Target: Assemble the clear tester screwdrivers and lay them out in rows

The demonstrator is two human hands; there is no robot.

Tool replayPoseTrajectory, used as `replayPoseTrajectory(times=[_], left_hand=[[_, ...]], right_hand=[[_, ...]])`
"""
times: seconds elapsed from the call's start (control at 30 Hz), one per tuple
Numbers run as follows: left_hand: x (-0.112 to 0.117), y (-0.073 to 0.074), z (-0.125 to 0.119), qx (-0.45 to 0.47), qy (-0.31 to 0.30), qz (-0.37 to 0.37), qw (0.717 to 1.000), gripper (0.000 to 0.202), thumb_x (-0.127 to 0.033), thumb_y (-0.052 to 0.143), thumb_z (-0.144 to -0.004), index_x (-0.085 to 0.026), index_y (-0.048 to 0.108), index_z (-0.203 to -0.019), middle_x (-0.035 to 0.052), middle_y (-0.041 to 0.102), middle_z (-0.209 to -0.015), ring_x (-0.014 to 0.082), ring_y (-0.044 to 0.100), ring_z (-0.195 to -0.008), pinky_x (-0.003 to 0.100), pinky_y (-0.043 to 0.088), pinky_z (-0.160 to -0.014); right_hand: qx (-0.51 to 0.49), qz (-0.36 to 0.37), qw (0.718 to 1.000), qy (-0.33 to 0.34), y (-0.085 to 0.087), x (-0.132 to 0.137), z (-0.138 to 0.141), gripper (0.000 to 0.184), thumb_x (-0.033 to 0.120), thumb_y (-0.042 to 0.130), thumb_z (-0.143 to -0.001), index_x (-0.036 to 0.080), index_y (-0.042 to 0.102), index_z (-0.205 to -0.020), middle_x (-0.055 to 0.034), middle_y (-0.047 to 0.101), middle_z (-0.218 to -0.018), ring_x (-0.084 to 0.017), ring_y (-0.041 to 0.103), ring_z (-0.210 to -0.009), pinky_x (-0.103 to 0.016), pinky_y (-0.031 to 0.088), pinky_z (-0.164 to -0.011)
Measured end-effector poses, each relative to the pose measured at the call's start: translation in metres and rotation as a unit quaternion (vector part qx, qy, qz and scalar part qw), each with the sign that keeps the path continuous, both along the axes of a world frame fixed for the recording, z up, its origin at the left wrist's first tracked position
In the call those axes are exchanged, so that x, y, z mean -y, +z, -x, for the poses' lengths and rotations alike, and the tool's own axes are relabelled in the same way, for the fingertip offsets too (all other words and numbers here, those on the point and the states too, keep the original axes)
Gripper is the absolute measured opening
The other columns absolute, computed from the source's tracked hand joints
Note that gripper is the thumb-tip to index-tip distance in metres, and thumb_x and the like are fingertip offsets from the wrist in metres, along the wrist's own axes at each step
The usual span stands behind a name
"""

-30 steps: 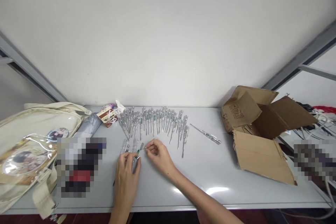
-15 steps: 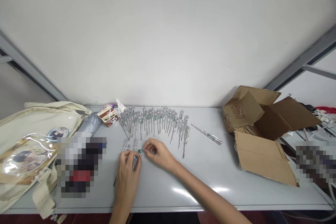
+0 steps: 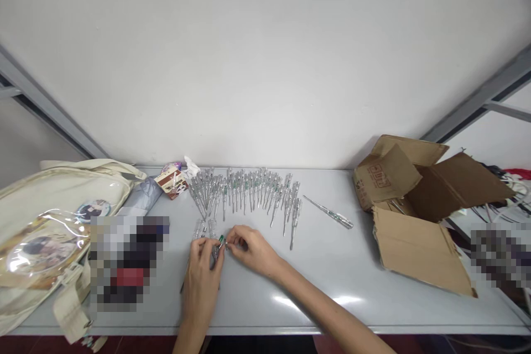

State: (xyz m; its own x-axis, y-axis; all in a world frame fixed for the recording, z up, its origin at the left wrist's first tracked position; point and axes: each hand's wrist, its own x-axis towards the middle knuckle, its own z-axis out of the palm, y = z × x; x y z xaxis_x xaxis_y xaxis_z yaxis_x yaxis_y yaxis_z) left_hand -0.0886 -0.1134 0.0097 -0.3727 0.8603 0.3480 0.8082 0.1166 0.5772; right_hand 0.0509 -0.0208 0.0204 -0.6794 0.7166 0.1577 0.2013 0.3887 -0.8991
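Observation:
My left hand (image 3: 203,271) is closed low over the table, its thumb and forefinger pinching a small green part (image 3: 221,239). Opposite it, the fingertips of my right hand (image 3: 251,250) are pinched at the near end of that part; whatever tiny piece they grip is too small to name. Two clear-handled tester screwdrivers (image 3: 213,227) lie partly beneath my left hand, their shafts mostly hidden. Beyond both hands, several more tester screwdrivers (image 3: 249,183) with clear handles and metal shafts form a dense row. A single tester screwdriver (image 3: 334,215) lies apart on the right.
An open cardboard box (image 3: 423,243) with spread flaps occupies the right side of the grey table (image 3: 290,293). To the left are a cream bag (image 3: 124,188), a grey folded bundle (image 3: 145,194) and a small brown packet (image 3: 173,183). A white wall rises behind.
My right fingertips have come slightly lower and closer to my left ones, around the green part. My left hand stays nearly in place. The view has shifted a little.

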Motion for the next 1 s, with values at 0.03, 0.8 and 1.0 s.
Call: replayPoseTrajectory(times=[0.03, 0.8, 1.0], left_hand=[[0.0, 0.0, 0.0, 0.001, -0.002, 0.001, 1.0, 0.021, -0.04, 0.046, -0.094, -0.024, 0.06, -0.095, 0.006, 0.053, -0.101, 0.0217, 0.061, -0.086, 0.037, 0.053, -0.075], [0.006, -0.008, 0.01, -0.003, -0.029, -0.036, 0.999, 0.021, -0.03, 0.043, -0.096, -0.022, 0.057, -0.109, 0.0075, 0.06, -0.108, 0.0243, 0.058, -0.104, 0.042, 0.049, -0.091], [0.009, -0.006, 0.007, -0.019, -0.006, -0.072, 0.997, 0.021, -0.028, 0.045, -0.096, -0.02, 0.059, -0.11, 0.0091, 0.056, -0.108, 0.0245, 0.057, -0.104, 0.042, 0.048, -0.091]], right_hand=[[0.0, 0.003, 1.0, -0.002, 0.0, 0.001, 0.0, 0.019, 0.006, 0.057, -0.08, 0.021, 0.064, -0.089, 0.0003, 0.064, -0.085, -0.013, 0.057, -0.076, -0.025, 0.046, -0.07], [-0.015, 0.035, 0.999, -0.02, -0.001, 0.005, 0.013, 0.017, 0.006, 0.057, -0.079, 0.02, 0.063, -0.087, 0.0022, 0.064, -0.079, -0.011, 0.057, -0.07, -0.021, 0.045, -0.065], [-0.012, 0.0, 0.998, -0.07, -0.003, -0.002, 0.012, 0.015, 0.006, 0.058, -0.081, 0.019, 0.063, -0.087, 0.0008, 0.061, -0.082, -0.012, 0.056, -0.07, -0.022, 0.045, -0.065]])
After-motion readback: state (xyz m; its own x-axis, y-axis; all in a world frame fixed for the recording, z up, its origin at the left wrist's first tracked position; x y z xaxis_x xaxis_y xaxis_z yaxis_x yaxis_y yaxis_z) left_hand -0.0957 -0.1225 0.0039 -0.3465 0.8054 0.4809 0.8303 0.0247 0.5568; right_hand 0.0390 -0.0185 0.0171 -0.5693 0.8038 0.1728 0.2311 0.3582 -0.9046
